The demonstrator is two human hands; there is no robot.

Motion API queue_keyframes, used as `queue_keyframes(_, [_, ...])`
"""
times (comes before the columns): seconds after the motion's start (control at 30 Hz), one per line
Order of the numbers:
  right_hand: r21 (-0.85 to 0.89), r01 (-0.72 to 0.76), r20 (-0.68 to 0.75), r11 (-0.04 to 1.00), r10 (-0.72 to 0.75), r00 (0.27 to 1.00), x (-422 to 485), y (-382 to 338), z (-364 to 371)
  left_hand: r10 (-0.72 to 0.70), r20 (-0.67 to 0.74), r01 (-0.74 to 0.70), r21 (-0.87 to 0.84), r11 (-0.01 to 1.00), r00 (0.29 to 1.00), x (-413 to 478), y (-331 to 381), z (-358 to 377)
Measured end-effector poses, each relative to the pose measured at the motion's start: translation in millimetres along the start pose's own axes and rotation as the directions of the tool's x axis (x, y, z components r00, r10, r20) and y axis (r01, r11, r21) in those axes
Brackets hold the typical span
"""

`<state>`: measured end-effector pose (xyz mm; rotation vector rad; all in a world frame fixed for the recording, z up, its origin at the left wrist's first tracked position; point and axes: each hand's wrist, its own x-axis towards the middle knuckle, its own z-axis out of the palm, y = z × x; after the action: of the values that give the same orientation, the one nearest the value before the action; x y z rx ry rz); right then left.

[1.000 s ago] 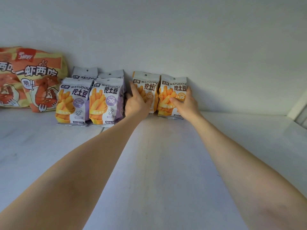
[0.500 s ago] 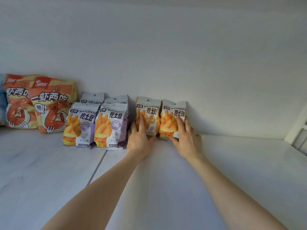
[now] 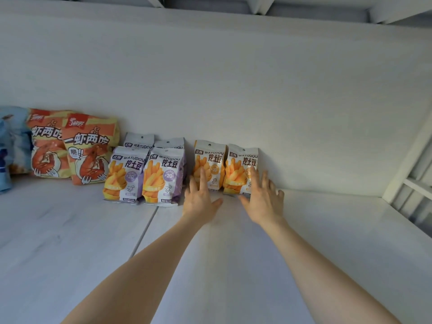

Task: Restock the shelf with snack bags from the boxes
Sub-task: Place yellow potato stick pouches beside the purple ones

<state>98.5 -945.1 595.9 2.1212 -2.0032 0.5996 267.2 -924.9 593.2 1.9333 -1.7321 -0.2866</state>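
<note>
Two orange-and-white fry snack bags stand upright against the back wall of the white shelf [image 3: 233, 265]: the left one [image 3: 211, 160] and the right one [image 3: 242, 163]. My left hand [image 3: 199, 197] is spread flat in front of the left bag, its fingertips over the bag's lower edge. My right hand [image 3: 261, 197] is spread in front of the right bag, fingers apart, holding nothing. Left of them stand purple-trimmed bags of the same snack [image 3: 127, 174] [image 3: 164, 177], two in front and two behind.
Large orange shrimp-snack bags [image 3: 90, 148] lean on the wall at the far left, with blue bags [image 3: 9, 146] beyond them. A seam [image 3: 145, 228] runs down the shelf board. The shelf's right end meets a white frame [image 3: 411, 174].
Both hands have let go of the two orange bags and pulled back toward me, with fingers spread. The bags stay standing against the wall. The view has tilted upward.
</note>
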Motion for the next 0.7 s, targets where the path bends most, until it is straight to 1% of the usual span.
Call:
queue_keyframes(0.13, [-0.03, 0.013, -0.009, 0.999, -0.013, 1.0, -33, 1, -30, 0.05, 0.053, -0.051, 0.019, 0.999, 0.997, -38, 4, -15])
queue_keyframes(0.27, [-0.091, 0.022, -0.021, 0.996, -0.024, 0.999, -77, -3, -63, 0.102, 0.089, -0.115, 0.162, 0.98, 0.991, -85, 11, -38])
queue_keyframes(0.4, [-0.119, -0.03, -0.094, 0.992, 0.019, 0.995, -136, -12, -94, 0.147, 0.14, -0.177, 0.234, 0.956, 0.979, -140, 8, -67])
queue_keyframes(0.47, [-0.132, -0.065, -0.093, 0.989, 0.053, 0.994, -171, -18, -113, 0.192, 0.16, -0.228, 0.252, 0.941, 0.968, -169, 6, -83])
queue_keyframes(0.63, [-0.173, -0.141, -0.136, 0.975, 0.118, 0.984, -251, -25, -166, 0.343, 0.168, -0.38, 0.31, 0.872, 0.924, -239, 9, -119])
queue_keyframes(0.7, [-0.174, -0.181, -0.152, 0.968, 0.156, 0.976, -284, -26, -190, 0.404, 0.15, -0.431, 0.293, 0.853, 0.902, -266, 15, -131])
